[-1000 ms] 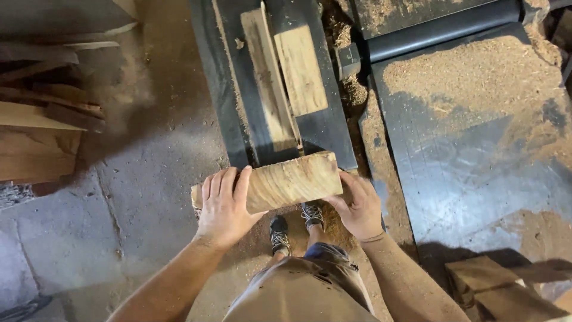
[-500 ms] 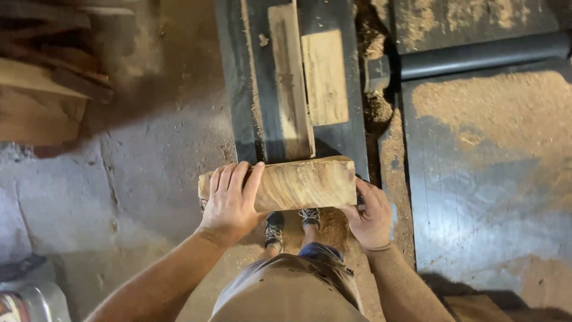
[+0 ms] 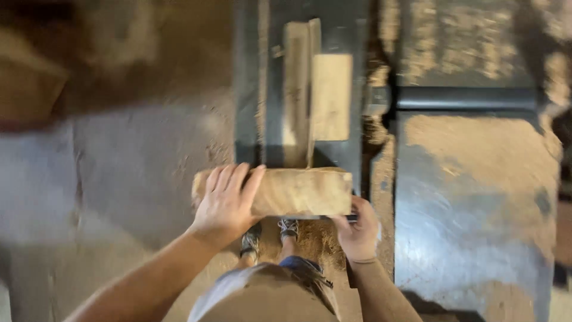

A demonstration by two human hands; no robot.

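Dark machine bed (image 3: 333,155) with sawdust, nearer than before. Wood block (image 3: 292,191) now square at its front edge, gripped by left hand (image 3: 225,203) flat on top, right hand (image 3: 357,229) closed underneath.

The wood block (image 3: 286,192) lies across the near end of the dark table (image 3: 250,89), barring entry from the front. Beyond the block, an upright thin board (image 3: 311,89) and a flat wooden piece (image 3: 331,98) fill the middle of the table. Left of the block the concrete floor (image 3: 131,167) lies open; right of it, a sawdust-covered metal surface (image 3: 476,179) is free.
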